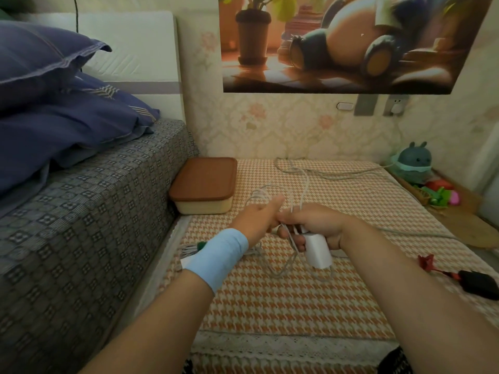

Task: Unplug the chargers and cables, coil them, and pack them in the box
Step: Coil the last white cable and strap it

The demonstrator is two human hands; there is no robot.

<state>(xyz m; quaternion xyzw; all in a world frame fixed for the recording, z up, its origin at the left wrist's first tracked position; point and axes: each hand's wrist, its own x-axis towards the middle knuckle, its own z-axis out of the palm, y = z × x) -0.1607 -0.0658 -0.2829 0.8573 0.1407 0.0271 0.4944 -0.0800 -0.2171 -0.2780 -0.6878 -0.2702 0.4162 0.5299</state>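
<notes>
A white block-shaped plastic charger (317, 251) is gripped in the right hand (316, 225), together with loops of its thin white cable (305, 184), above the orange-and-white houndstooth cloth (270, 300). The cable is pinched by the left hand (258, 220), which touches the right. A cream rectangular box with a brown lid (204, 184) is seen closed at the far left

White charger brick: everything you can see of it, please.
The white charger brick is a smooth, rounded plastic block, unplugged, its top in the grip of the right hand, its lower end hanging free over the houndstooth mat. Loops of white cable gather in the same grip and run to the left hand.
</notes>
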